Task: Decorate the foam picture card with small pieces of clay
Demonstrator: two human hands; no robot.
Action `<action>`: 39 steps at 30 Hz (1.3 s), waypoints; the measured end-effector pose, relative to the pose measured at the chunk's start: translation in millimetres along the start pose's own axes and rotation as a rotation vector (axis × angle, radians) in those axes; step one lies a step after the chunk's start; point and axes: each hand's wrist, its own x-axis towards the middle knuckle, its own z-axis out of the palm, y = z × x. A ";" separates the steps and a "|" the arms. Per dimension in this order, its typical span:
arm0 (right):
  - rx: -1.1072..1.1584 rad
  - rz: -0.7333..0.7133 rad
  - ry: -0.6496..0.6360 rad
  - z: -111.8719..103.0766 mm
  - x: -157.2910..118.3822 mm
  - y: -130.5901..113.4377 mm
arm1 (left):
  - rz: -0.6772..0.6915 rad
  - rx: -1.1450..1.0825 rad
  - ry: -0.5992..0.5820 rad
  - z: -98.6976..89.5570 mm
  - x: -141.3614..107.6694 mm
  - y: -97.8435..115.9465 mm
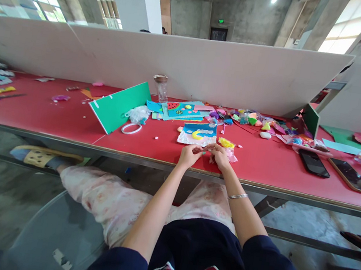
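Both hands meet at the centre of the frame, resting at the near edge of the red tabletop [50, 114]. The left hand [189, 155] and right hand [220, 156] have fingers drawn together, pinching a small piece of material between them — too small to identify. Just above the hands lies a blue craft card [198, 134] with a yellow crescent. A yellow clay lump [226, 143] sits beside it — right of centre. Two phones [332, 169] lie at right.
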 end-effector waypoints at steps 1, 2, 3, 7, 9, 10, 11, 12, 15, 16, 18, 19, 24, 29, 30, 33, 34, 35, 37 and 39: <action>0.000 0.008 -0.002 0.1 -0.6 -1.0 | 0.000 -0.004 -0.001 0.1 0.0 -0.3; -0.004 0.015 -0.003 0.2 -1.1 -2.1 | 0.000 -0.008 -0.001 0.2 -0.1 -0.6; -0.008 0.020 -0.004 0.2 -1.6 -3.1 | 0.000 -0.012 -0.002 0.4 -0.2 -0.9; 0.006 0.029 -0.015 0.1 -2.2 -4.6 | 0.002 -0.020 -0.007 1.1 -0.5 -1.4; 0.032 0.026 -0.021 -0.3 -1.7 -3.6 | -0.007 -0.016 -0.010 1.2 -0.6 -1.2; 0.042 0.026 -0.025 -0.6 -1.2 -2.7 | -0.014 -0.013 -0.012 1.2 -0.6 -1.0; 0.049 0.028 -0.029 -0.8 -0.7 -1.6 | -0.020 -0.011 -0.014 1.1 -0.5 -0.8; 0.053 0.032 -0.032 -1.1 -0.1 -0.5 | -0.024 -0.009 -0.017 0.9 -0.5 -0.5; 0.057 0.043 -0.036 -1.9 1.5 2.2 | -0.031 -0.008 -0.023 0.5 -0.4 0.6; 0.056 0.044 -0.037 -2.0 1.8 2.6 | -0.032 -0.006 -0.023 0.4 -0.4 1.0; 0.053 0.047 -0.038 -2.0 1.9 2.2 | -0.033 -0.001 -0.021 0.2 -0.5 1.9; 0.049 0.046 -0.039 -1.8 1.7 1.6 | -0.033 0.002 -0.019 0.2 -0.7 2.3; 0.035 0.041 -0.030 -0.9 -0.1 -2.2 | -0.029 0.022 -0.021 0.5 -1.2 3.0; 0.026 0.039 -0.036 -1.9 0.4 -0.8 | -0.026 0.033 -0.020 0.5 -1.0 2.2; 0.022 0.040 -0.036 -2.2 0.8 -0.1 | -0.026 0.034 -0.020 0.5 -1.0 2.2; 0.008 0.044 -0.034 -2.6 1.8 1.3 | -0.031 0.036 -0.021 0.6 -1.6 3.2; 0.002 0.046 -0.032 -2.6 2.0 1.3 | -0.032 0.038 -0.021 0.6 -1.8 3.7; -0.004 0.049 -0.030 -2.4 2.1 1.0 | -0.032 0.040 -0.022 0.7 -2.0 4.2; -0.018 0.056 -0.025 -1.9 1.9 -0.1 | -0.028 0.045 -0.026 0.7 -2.3 5.0; -0.030 0.064 -0.021 -1.2 1.3 -1.5 | -0.021 0.054 -0.030 0.5 -2.3 5.8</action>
